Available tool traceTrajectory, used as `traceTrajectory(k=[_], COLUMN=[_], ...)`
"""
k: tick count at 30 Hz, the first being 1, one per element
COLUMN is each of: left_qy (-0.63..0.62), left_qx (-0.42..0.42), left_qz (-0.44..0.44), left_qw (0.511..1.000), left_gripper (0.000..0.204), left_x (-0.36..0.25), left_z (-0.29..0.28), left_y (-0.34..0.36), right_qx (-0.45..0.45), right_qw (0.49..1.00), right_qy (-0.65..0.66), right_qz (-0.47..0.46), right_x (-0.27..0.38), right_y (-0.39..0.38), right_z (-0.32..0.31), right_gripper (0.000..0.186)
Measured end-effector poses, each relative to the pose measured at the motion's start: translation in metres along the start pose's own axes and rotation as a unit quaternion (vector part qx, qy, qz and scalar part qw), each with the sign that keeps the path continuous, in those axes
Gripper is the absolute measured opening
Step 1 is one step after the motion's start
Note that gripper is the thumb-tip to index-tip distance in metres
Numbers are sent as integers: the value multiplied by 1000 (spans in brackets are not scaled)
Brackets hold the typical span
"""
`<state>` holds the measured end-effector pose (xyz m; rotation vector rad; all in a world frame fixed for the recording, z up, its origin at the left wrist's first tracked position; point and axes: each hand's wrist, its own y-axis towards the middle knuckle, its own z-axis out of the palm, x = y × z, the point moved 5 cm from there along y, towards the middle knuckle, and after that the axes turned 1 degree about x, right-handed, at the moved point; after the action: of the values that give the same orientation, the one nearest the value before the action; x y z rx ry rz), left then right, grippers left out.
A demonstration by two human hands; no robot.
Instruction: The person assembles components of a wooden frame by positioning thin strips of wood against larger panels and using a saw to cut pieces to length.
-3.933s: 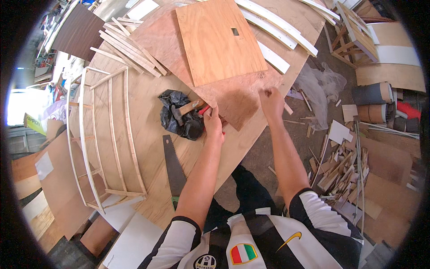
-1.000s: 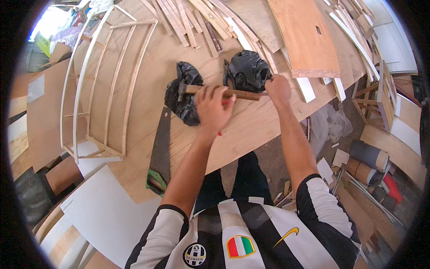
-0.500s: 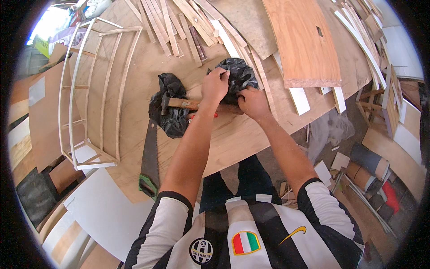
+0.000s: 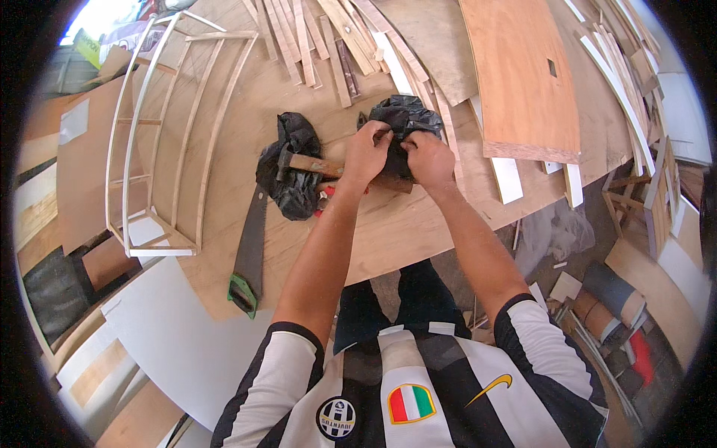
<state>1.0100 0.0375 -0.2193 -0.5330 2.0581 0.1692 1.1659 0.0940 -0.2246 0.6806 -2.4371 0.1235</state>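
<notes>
A crumpled black plastic bag (image 4: 407, 112) lies on the wooden tabletop in front of me. My left hand (image 4: 366, 155) pinches its near left edge between thumb and fingers. Close by, my right hand (image 4: 432, 160) grips the near right part, fingers curled in. What the bag contains is hidden. Left of my hands, a hammer (image 4: 317, 166) rests across a second black plastic bag (image 4: 297, 203); my left wrist covers part of its handle. Something red shows beside that forearm, too covered to name. A handsaw (image 4: 251, 243) with a green handle lies further left.
On the left stands a slim wooden frame (image 4: 196, 112). Several wood strips (image 4: 299, 37) lie at the back of the table (image 4: 403, 239). A plywood panel (image 4: 523, 82) rests on white pieces at the right. Offcuts and rolls (image 4: 609, 295) lie beyond the table's right edge.
My left hand has shifted slightly right and down, and my right hand has turned inward, so both pinch the bag closer together. The whole view has shifted slightly.
</notes>
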Motion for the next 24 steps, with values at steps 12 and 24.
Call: traceTrajectory(k=[12, 24], left_qy=[-429, -321], left_qx=[-91, -312], left_qz=[-119, -165], left_qw=[891, 879], left_gripper=[31, 22], left_x=[-2, 116], left_z=[-22, -153], left_y=[-92, -262], right_qx=[36, -112], right_qw=[863, 984], right_qy=[434, 38], right_qz=[257, -136], right_x=[52, 179], right_y=[-30, -120], right_z=[14, 71], right_gripper=[27, 19])
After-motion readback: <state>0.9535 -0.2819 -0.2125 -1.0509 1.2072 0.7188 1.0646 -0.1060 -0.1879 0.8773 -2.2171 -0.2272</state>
